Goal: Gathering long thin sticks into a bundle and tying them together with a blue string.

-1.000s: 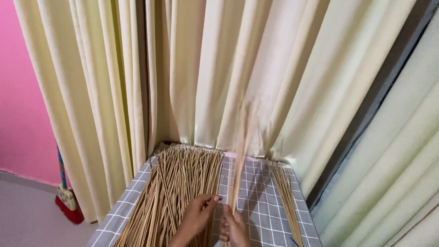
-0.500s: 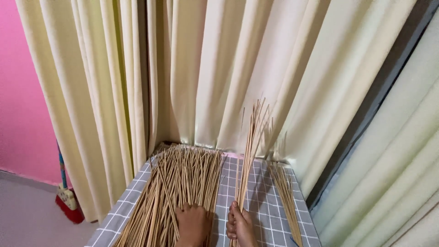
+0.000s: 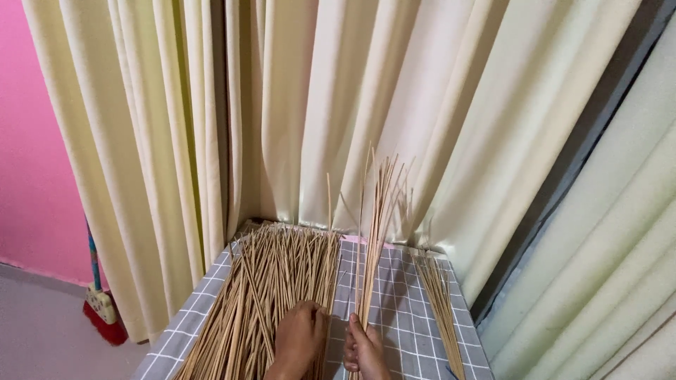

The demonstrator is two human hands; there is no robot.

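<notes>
My right hand (image 3: 365,350) grips a thin bundle of tan sticks (image 3: 374,232) that stands nearly upright, its tips fanning out in front of the curtain. My left hand (image 3: 300,339) lies on the near end of a large pile of the same sticks (image 3: 274,281) spread flat on the table, fingers curled around a few that lift off the pile. One thin stick (image 3: 329,204) rises upright from that side. A smaller bunch of sticks (image 3: 440,302) lies along the table's right edge.
The table wears a grey cloth with a white grid (image 3: 401,309). Cream curtains (image 3: 296,105) hang close behind and to the right. A pink wall (image 3: 28,141) and a red broom with a blue handle (image 3: 98,302) stand at the left, on a grey floor.
The upright bundle steadied from a blur and its tips spread. My left hand went down onto the big pile, and a few sticks now rise from there.
</notes>
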